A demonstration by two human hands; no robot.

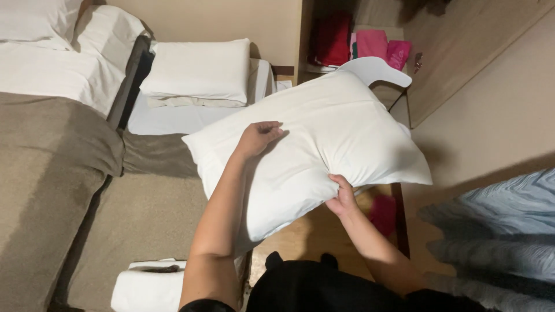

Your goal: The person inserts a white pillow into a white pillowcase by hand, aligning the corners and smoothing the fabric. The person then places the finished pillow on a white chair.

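A large white pillow (324, 138) is held up in the air in front of me, above the gap between the bed and the wall. My left hand (257, 138) lies on its upper face near the left side, fingers curled into the cover. At the pillow's lower edge, my right hand (342, 196) pinches the fabric from below. Part of the pillow's underside is hidden.
A narrow bed (144, 214) with a brown blanket and a white pillow (199, 69) lies left, beside a second bed (40, 150). A folded white towel (144, 289) rests at its foot. A white chair back (376, 69), pink clothes (376, 43) and grey-blue bedding (503, 225) lie right.
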